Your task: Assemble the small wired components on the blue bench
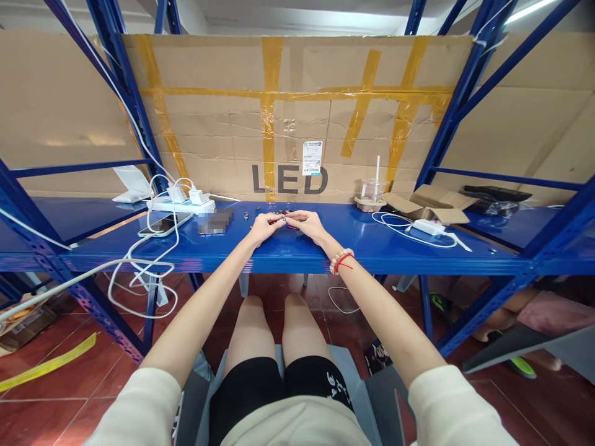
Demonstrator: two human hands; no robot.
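Observation:
Over the blue metal shelf [372, 248], my left hand [266, 228] and my right hand [305, 224] meet with fingertips pinched together. Between them is a tiny item, partly hidden and too small to name. Something small and dark red [292, 227] shows beneath the right fingers, at the shelf surface. A beaded bracelet with a red string [342, 261] circles my right wrist. Just left of the hands, a few small metallic bits [246, 215] lie on the shelf.
A phone [166, 225], a power strip [181, 205] and looped white cables are at the left. Toward the right stand a plastic cup with a straw [373, 189], an open cardboard box [432, 201] and a white adapter [428, 227]. Blue posts flank both sides. Another person's legs show at lower right.

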